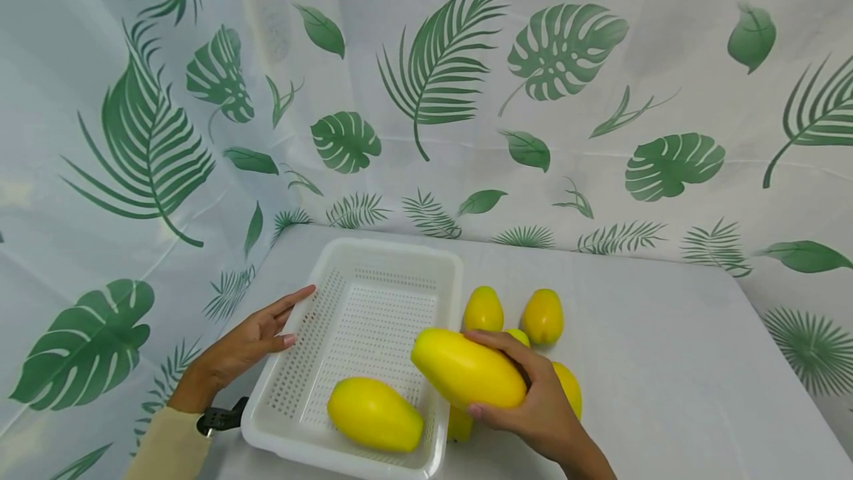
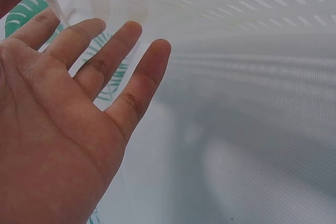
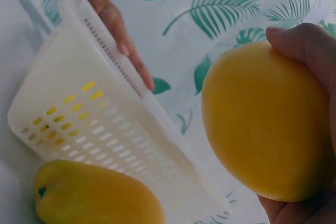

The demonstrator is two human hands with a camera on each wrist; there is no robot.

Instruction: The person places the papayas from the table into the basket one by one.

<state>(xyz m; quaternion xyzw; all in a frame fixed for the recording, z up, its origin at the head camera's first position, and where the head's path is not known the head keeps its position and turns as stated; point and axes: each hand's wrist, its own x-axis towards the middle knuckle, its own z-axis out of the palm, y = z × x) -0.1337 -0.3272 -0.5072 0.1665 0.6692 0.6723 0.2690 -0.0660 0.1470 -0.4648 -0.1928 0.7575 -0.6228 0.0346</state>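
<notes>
My right hand (image 1: 533, 398) grips a large yellow papaya (image 1: 466, 370), its thumb and fingers around one end. The fruit hangs over the right rim of a white perforated plastic basket (image 1: 303, 447), tilted with its greenish end toward the basket. Another yellow papaya (image 1: 375, 415) lies inside, near the front. At the basket's left side is my left hand (image 1: 249, 343), its fingers extended along the rim; in the left wrist view the palm (image 2: 58, 124) faces the basket's outer wall. The right wrist view shows the held papaya (image 3: 268, 124) close up.
Right of the basket are several more yellow fruits, including one at the back (image 1: 483, 310) and one beside it (image 1: 543, 317); others are partly hidden by my right hand. A white cloth (image 1: 680, 361) covers the table. Leaf-printed sheets (image 1: 460, 95) hang behind and at the left.
</notes>
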